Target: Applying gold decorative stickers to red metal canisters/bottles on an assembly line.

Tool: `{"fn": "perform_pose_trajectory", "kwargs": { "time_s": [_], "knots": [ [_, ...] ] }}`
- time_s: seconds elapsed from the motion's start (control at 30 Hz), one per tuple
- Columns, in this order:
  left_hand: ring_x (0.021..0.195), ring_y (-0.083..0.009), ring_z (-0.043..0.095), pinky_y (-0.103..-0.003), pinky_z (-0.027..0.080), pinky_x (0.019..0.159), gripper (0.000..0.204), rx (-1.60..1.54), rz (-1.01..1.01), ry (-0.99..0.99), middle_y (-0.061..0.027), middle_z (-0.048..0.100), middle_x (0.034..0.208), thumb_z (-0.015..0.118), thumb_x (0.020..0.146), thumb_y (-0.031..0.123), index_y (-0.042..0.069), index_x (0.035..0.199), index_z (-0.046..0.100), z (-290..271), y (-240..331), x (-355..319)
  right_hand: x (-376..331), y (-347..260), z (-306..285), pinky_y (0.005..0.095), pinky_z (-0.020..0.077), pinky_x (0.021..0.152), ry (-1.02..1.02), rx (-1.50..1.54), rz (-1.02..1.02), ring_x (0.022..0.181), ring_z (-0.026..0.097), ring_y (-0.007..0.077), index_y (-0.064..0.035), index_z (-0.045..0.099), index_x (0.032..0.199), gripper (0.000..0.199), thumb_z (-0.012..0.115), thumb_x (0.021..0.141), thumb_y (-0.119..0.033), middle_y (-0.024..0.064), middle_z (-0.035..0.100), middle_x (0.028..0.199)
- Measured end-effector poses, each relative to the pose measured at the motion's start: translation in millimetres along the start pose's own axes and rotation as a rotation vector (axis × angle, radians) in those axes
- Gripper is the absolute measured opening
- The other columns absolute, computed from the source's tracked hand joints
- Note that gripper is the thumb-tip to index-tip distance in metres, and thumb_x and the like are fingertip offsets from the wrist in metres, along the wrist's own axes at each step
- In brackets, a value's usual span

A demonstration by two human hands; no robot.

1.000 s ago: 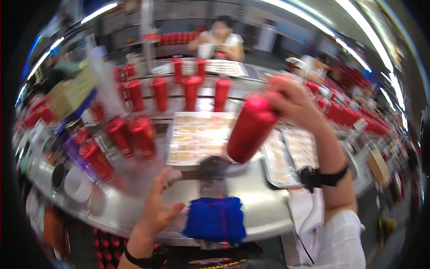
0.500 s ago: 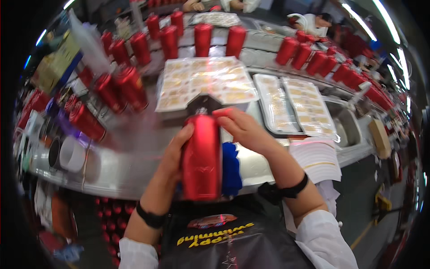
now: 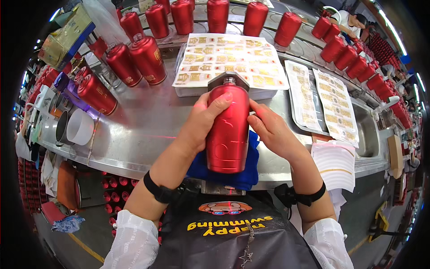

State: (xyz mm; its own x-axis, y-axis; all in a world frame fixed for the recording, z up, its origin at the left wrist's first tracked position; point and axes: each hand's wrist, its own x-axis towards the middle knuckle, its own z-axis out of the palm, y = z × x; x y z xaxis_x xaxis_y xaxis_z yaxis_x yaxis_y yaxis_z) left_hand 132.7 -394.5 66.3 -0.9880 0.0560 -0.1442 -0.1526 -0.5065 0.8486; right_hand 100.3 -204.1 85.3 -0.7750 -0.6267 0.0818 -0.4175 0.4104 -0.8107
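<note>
A glossy red bottle [image 3: 227, 130] leans with its neck away from me, its body over a folded blue cloth [image 3: 254, 157]. A dark angular holder [image 3: 217, 82] surrounds the neck area. My left hand [image 3: 204, 119] wraps the bottle's left side, thumb across its shoulder. At the right side my right hand [image 3: 273, 130] is closed, its fingers touching or nearly touching the bottle. A small whitish piece [image 3: 252, 114] shows between its thumb and forefinger; what it is I cannot make out. Beyond the bottle lie sheets of gold stickers [image 3: 233, 56] on a stack.
Several red bottles [image 3: 148, 56] stand left, more on the conveyor [image 3: 268, 31] behind. Two sticker strips [image 3: 337, 105] rest on a tray at the right, near a sink [image 3: 368, 134] and papers [image 3: 333, 166]. A white cup [image 3: 80, 128] stands left. Another person [image 3: 351, 22] sits far right.
My right hand has come down from beside the bottle's neck to its right side, its fingers now closed. My left hand keeps its hold. The view has shifted, and a motion blur at left has gone.
</note>
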Motion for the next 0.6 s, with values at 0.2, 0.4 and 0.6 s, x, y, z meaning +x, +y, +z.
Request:
{"fn": "perform_pose_trajectory", "kwargs": {
  "time_s": [0.2,0.4,0.6],
  "knots": [
    [0.119,-0.024,0.039,-0.034,0.037,0.098,0.082,0.229,0.38,0.031,-0.0204,0.032,0.132,0.064,0.082,0.027,-0.001,0.138,0.012,-15,-15,-33,-16,3,0,0.0378,0.0417,0.088,-0.032,-0.038,-0.109,0.102,0.052,0.0351,0.0005,0.036,0.131,0.049,0.05,0.09,-0.023,0.0224,0.053,0.111],
    [0.124,-0.0392,0.032,-0.045,0.028,0.102,0.111,1.075,0.435,-0.206,-0.0294,0.022,0.138,0.078,0.067,0.033,0.0,0.141,0.002,0,-7,-78,-25,-4,0,0.0363,0.0429,0.086,-0.08,0.003,0.017,0.1,0.053,0.0349,-0.0002,0.028,0.135,0.057,0.055,0.088,-0.017,0.0245,0.05,0.114],
    [0.121,-0.0431,0.036,-0.048,0.026,0.103,0.107,1.322,0.633,-0.046,-0.0316,0.028,0.135,0.075,0.067,0.04,-0.005,0.139,0.01,-19,-32,-79,-16,4,-49,0.0324,0.0407,0.093,-0.046,-0.236,-0.128,0.111,0.051,0.0282,-0.008,0.048,0.126,0.046,0.052,0.082,0.004,0.015,0.051,0.122]
  ]
}}
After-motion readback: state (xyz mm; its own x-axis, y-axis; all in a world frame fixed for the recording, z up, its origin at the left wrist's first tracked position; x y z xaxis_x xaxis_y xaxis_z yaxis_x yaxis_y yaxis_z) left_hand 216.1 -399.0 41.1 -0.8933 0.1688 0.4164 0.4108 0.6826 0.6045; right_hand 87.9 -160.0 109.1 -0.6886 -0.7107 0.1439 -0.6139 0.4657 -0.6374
